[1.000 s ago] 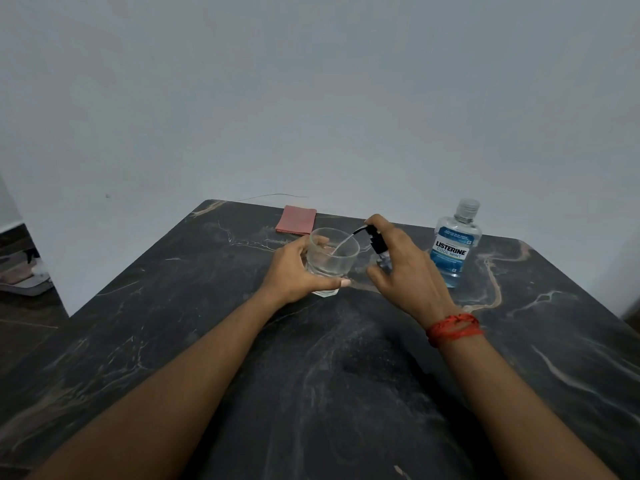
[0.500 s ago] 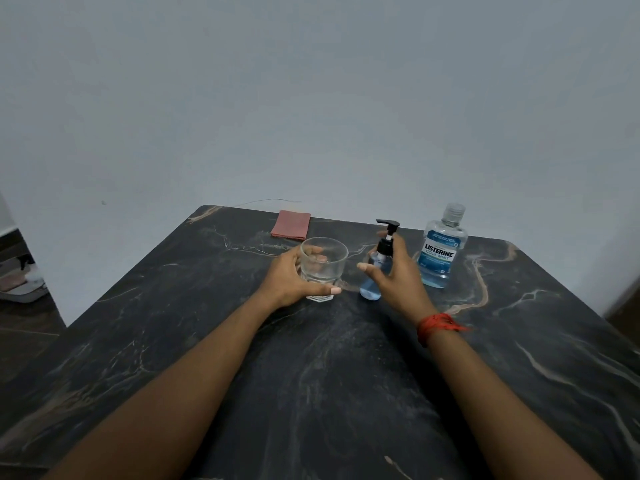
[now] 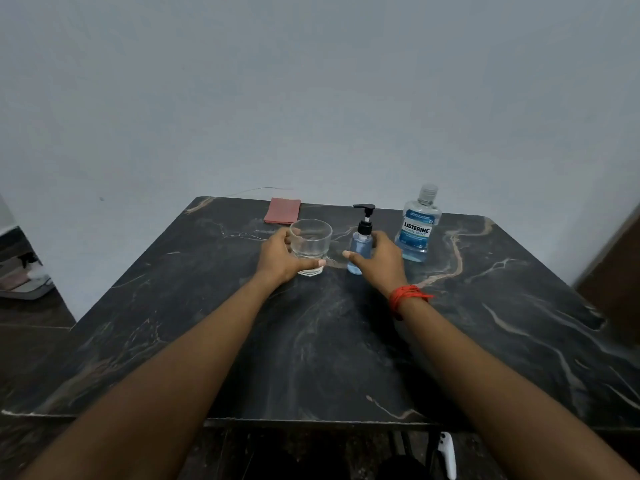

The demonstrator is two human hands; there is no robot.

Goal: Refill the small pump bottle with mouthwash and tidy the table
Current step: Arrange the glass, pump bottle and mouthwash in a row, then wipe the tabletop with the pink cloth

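A person is reaching both bare arms across a dark marbled table (image 3: 311,341). The left hand (image 3: 280,259) is wrapping around a short clear glass (image 3: 310,242), thumb across its front near the base and fingers curled behind; the glass is standing upright and looks nearly empty, though a trace of clear liquid cannot be ruled out. The right hand (image 3: 379,259) is cupping the small pump bottle (image 3: 361,245) loosely from its right side, thumb stretching in front of the base, palm close against it; whether the fingers are actually gripping is unclear. The bottle is standing upright just right of the glass, black pump head fitted, pale blue liquid inside. Just beyond the right hand, the large mouthwash bottle (image 3: 417,226) is standing capped. A folded pink cloth (image 3: 283,210) is lying behind the glass near the table's far edge. The risk, as I judge it, is crowding: the slim, top-heavy pump bottle could tip if the hand drags sideways, or knock the big bottle beside it.
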